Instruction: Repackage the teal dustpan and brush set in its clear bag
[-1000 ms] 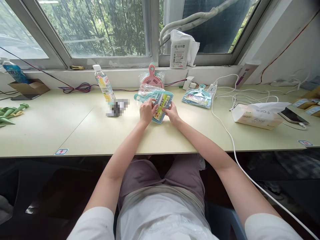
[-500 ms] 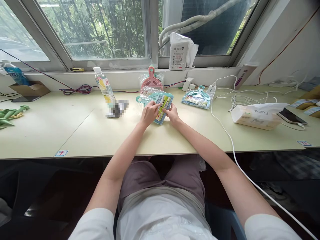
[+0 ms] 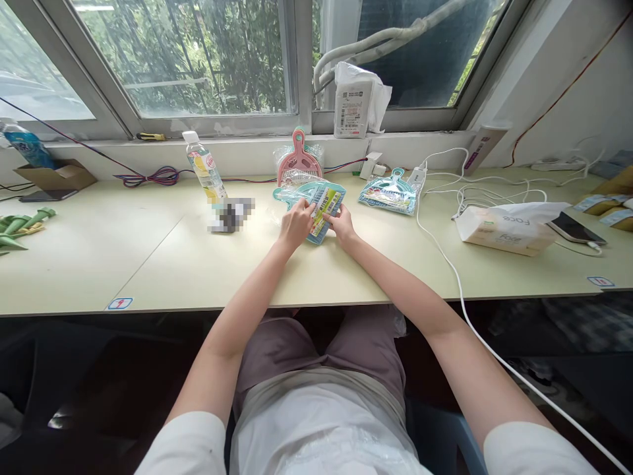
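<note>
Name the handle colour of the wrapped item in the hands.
The handle is light teal, clearest in the head view.

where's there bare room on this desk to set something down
Widest: the desk between the green bundle and the bottle, out to the front edge. Smaller: between the right hand and the white cable, in front of the resting teal packet. Crowded: around the held packet, pink dustpan behind it, and by the tissue pack and phone.

The left hand [image 3: 295,226] and right hand [image 3: 343,225] are facing each other with fingers [image 3: 302,210] partly bent; both forearms [image 3: 247,290] are slanting outward behind the fingers.
</note>
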Demonstrator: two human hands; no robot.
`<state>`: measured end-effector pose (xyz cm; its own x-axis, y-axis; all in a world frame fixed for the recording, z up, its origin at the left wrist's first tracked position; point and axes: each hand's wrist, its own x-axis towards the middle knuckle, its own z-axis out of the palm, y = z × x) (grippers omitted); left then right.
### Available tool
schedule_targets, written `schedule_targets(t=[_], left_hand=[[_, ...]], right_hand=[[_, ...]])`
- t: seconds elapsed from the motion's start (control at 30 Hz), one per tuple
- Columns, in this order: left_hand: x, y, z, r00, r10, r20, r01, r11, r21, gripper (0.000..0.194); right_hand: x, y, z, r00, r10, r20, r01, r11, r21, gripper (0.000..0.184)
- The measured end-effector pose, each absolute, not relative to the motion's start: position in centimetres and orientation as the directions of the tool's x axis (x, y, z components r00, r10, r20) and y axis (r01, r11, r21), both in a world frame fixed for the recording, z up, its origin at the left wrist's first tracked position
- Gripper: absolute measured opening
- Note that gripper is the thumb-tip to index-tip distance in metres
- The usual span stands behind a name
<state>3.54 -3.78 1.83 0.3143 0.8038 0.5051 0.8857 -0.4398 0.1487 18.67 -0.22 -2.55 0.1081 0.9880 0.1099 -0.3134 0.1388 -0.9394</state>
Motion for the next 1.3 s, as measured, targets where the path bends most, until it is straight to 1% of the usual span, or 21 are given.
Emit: schedule_targets(t=[0.13, 0.23, 0.4, 0.57, 0.77, 0.9, 1.03, 1.17, 1.3], left_hand=[[3.3, -3.9, 2.2, 0.261, 0.788, 0.557, 0.881, -0.431, 0.196, 0.043], [3.3, -3.7, 2.1, 0.269, 0.786, 0.556, 0.866, -0.45, 0.217, 0.044], [3.4, -3.4, 1.4, 0.329, 0.785, 0.525, 0.866, -0.473, 0.164, 0.052], [3.4, -3.4, 1.2, 0.361, 0.778, 0.514, 0.866, -0.485, 0.125, 0.055], [3.8, -3.7, 1.3, 0.331, 0.834, 0.441, 0.886, -0.435, 0.159, 0.042], [3.8, -3.8, 1.3, 0.374, 0.824, 0.425, 0.867, -0.473, 0.155, 0.048], [3.9, -3.7, 1.0, 0.429, 0.797, 0.425, 0.821, -0.54, 0.184, 0.05], [4.0, -3.3, 0.3, 0.431, 0.787, 0.441, 0.792, -0.564, 0.232, 0.054], [3.9, -2.9, 0.0, 0.442, 0.785, 0.434, 0.769, -0.581, 0.268, 0.051]], right_hand=[[18.6, -0.4, -2.4, 0.107, 0.988, 0.11, -0.308, 0.138, -0.941, 0.048], [18.7, -0.4, -2.4, 0.118, 0.987, 0.111, -0.309, 0.143, -0.94, 0.047], [18.7, -0.2, -2.4, 0.133, 0.987, 0.088, -0.317, 0.127, -0.94, 0.047], [18.8, 0.0, -2.6, 0.13, 0.987, 0.097, -0.316, 0.134, -0.939, 0.047], [18.7, -0.1, -2.7, 0.112, 0.989, 0.097, -0.309, 0.127, -0.943, 0.05], [18.7, -0.4, -2.5, 0.109, 0.99, 0.087, -0.313, 0.117, -0.942, 0.049], [18.8, -0.3, -2.4, 0.127, 0.989, 0.079, -0.299, 0.114, -0.947, 0.05], [19.0, 0.0, -2.7, 0.133, 0.987, 0.096, -0.289, 0.131, -0.948, 0.056], [19.1, 0.3, -2.9, 0.137, 0.985, 0.106, -0.287, 0.142, -0.947, 0.057]])
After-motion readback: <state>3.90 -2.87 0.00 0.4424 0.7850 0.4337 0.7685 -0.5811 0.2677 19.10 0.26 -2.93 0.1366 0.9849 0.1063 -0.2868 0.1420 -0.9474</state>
